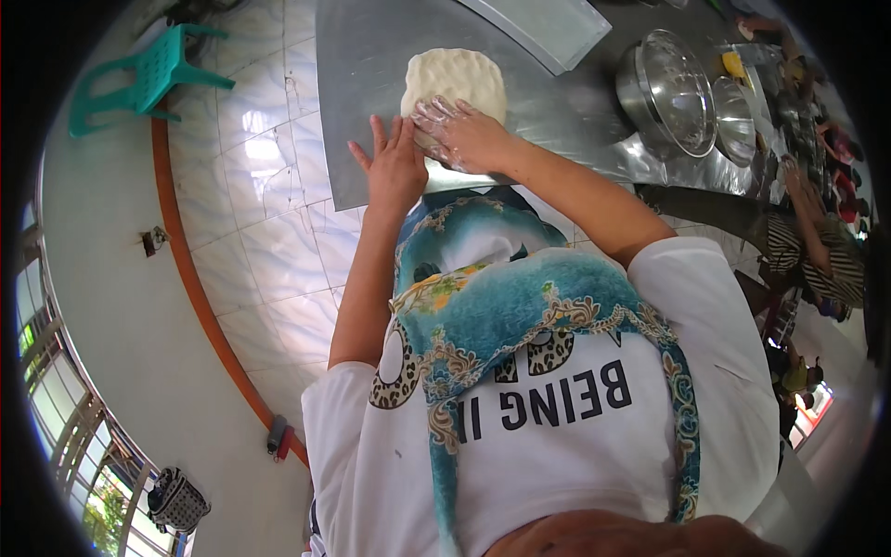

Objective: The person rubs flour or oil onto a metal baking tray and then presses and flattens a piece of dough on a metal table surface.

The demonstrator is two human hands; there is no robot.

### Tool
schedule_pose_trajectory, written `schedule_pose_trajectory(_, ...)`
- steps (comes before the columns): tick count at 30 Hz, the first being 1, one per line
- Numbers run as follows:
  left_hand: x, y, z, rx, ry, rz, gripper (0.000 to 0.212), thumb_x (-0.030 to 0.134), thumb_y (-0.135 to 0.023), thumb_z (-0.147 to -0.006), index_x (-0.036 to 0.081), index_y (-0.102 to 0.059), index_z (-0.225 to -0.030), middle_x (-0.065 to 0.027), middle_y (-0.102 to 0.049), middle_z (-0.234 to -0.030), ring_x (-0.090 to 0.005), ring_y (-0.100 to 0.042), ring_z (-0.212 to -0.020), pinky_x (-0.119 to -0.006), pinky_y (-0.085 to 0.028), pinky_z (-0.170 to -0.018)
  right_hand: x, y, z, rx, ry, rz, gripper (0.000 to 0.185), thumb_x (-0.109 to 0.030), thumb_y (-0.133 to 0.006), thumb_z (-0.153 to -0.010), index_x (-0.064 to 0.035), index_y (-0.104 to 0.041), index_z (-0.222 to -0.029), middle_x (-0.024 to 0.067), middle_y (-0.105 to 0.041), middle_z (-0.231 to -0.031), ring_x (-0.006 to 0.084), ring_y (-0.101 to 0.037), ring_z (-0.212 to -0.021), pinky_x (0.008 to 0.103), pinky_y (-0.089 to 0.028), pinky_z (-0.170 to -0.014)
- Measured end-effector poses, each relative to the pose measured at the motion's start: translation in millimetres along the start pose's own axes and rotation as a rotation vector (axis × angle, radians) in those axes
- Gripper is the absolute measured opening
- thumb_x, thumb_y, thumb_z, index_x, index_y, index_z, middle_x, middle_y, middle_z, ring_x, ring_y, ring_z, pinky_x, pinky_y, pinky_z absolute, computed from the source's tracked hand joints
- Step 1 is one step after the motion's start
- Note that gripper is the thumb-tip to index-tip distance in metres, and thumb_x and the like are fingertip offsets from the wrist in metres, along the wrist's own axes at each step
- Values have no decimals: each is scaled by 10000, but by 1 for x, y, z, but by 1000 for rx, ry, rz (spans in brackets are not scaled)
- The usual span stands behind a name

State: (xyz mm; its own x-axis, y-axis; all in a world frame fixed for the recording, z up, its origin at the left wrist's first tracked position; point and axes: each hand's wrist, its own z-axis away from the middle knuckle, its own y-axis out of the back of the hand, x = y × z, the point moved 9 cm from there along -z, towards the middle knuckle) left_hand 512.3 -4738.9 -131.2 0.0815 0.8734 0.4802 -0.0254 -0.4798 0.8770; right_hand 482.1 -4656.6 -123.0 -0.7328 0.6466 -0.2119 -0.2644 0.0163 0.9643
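Observation:
A flattened slab of pale dough (456, 76) lies on the stainless steel table (362, 83), its top marked with finger dents. My right hand (463, 136) rests palm down on the near part of the dough, its fingers dusted with flour. Beside it, my left hand (395, 163) is spread with its fingertips at the dough's near left edge; whether they press on the dough or the table I cannot tell. Neither hand grips anything. Part of the dough's near side is hidden under my right hand.
A metal tray (550, 31) lies beyond the dough to the right. Steel mixing bowls (675, 94) stand farther right on the table. Another person in a striped top (814, 257) is at the right. A green plastic chair (156, 76) stands on the tiled floor at the left.

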Motion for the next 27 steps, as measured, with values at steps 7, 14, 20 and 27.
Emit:
schedule_pose_trajectory(7,14,3,10,-9,-83,-49,453,192,-396,-918,71,-413,-1354,-106,-376,-1435,-311,-227,-1383,-647,-11,-1059,3,-1,34,-141,-19,-94,522,-318,-436,-940,-18,-362,-1360,191,-319,-1438,362,-299,-1332,468,-294,-1063)
schedule_pose_trajectory(14,24,-8,13,9,-138,-201,451,205,-404,-915,44,-437,-1334,-110,-403,-1417,-286,-290,-1361,-637,-16,-1067,4,-12,51,-67,-33,10,536,-347,-438,-940,-85,-341,-1397,133,-263,-1484,336,-264,-1360,483,-288,-1066)
schedule_pose_trajectory(20,19,9,-2,-139,-72,-156,450,206,-410,-913,46,-442,-1332,-110,-404,-1417,-285,-291,-1360,-641,-16,-1065,34,10,27,-335,-152,-525,464,-365,-394,-959,-73,-471,-1311,146,-453,-1361,381,-404,-1258,420,-372,-1008)
schedule_pose_trajectory(27,36,-11,-3,-13,-173,-123,481,218,-432,-900,22,-422,-1339,-126,-370,-1435,-276,-266,-1373,-594,-43,-1092,30,0,35,54,-161,-6,633,-400,-450,-930,17,-308,-1383,233,-258,-1458,416,-258,-1338,450,-247,-1094)
